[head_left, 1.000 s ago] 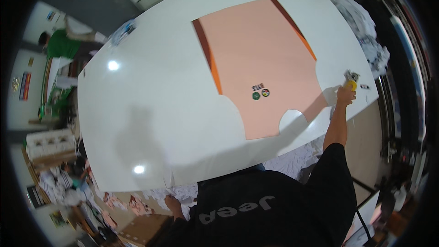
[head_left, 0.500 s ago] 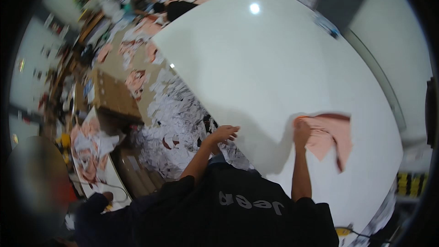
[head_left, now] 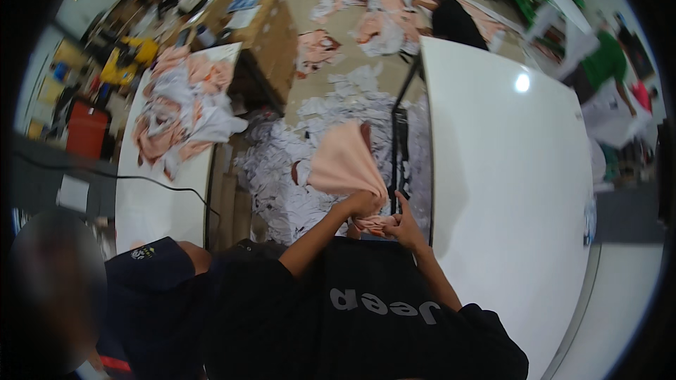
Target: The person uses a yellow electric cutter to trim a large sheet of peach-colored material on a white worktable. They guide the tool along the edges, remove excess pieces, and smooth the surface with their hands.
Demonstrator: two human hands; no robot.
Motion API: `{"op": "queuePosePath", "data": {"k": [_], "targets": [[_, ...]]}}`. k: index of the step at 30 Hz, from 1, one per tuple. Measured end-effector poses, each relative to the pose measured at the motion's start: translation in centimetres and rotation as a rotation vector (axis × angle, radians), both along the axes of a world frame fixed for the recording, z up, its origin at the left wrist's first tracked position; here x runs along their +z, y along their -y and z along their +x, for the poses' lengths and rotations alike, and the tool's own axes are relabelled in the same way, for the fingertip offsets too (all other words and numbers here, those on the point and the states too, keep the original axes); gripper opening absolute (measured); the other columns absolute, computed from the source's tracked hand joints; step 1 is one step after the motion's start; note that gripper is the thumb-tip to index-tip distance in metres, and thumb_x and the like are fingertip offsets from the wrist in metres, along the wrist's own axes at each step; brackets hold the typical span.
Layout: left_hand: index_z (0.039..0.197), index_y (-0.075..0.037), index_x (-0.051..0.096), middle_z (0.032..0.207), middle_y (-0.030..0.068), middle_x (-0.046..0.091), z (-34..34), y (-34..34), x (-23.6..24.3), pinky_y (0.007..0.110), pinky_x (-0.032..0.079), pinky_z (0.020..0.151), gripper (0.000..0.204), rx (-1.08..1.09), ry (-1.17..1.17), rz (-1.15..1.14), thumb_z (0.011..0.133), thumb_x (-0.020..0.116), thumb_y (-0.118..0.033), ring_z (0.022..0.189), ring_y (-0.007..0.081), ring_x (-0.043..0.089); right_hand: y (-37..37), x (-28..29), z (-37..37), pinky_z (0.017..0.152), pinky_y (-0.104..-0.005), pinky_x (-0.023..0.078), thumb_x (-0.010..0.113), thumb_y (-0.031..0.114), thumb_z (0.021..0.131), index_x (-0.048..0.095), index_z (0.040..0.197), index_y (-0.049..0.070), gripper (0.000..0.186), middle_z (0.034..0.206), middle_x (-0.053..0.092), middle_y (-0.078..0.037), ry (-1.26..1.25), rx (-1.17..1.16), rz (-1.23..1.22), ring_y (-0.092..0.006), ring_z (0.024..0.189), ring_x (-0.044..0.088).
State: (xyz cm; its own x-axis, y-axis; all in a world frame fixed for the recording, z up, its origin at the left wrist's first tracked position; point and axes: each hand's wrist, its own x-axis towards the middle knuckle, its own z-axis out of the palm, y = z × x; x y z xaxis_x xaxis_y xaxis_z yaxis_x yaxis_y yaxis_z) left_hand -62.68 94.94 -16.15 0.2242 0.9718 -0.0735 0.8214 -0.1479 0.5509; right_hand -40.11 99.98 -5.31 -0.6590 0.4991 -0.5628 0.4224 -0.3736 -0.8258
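A peach cloth piece [head_left: 345, 158] with a dark reddish-brown edge hangs in front of my body, between the two tables. Its upper part spreads out over the heap of white scraps, and its lower end is bunched up. My left hand [head_left: 364, 204] is closed round the gathered cloth. Close beside it, my right hand [head_left: 405, 231] grips the bunched lower end, one finger pointing upward. The folds hide some of my fingertips.
A white table [head_left: 500, 190] stands on the right. The left white table [head_left: 151, 211] bears a pile of peach and white cloth [head_left: 186, 102], near a cardboard box [head_left: 271, 42]. White scraps [head_left: 271, 183] cover the floor between. A person [head_left: 158, 288] is close at my left; others work farther off.
My right hand has brought the peach cloth leftward off the right table, and my left hand, free before, now grips it too. The view has turned left.
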Motion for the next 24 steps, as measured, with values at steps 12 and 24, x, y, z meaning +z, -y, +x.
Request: {"op": "queuePosePath", "data": {"k": [12,24], "targets": [[0.138,0.002,0.07,0.127,0.0223,0.079,-14.3,3.7,7.0,0.042,0.057,0.099,0.057,0.739,0.71,-0.489,0.101,0.074,-0.041,0.113,0.0334,0.075,-16.8,-10.6,-28.2,0.085,-0.042,0.061,0.084,0.031,0.08,0.083,0.113,0.003,0.043,0.102,0.083,-0.021,0.158,1.174,0.521,-0.03,0.092,0.079],[0.145,0.006,0.067,0.124,0.0142,0.076,-29.1,1.0,3.2,0.033,0.057,0.095,0.055,1.769,0.899,0.28,0.108,0.073,-0.033,0.106,0.0202,0.072,-44.2,-6.4,-64.2,0.114,-0.047,0.05,0.063,0.016,0.102,0.062,0.149,0.0,0.049,0.147,0.067,-0.023,-0.422,0.135,0.972,-0.0409,0.131,0.066]]}}
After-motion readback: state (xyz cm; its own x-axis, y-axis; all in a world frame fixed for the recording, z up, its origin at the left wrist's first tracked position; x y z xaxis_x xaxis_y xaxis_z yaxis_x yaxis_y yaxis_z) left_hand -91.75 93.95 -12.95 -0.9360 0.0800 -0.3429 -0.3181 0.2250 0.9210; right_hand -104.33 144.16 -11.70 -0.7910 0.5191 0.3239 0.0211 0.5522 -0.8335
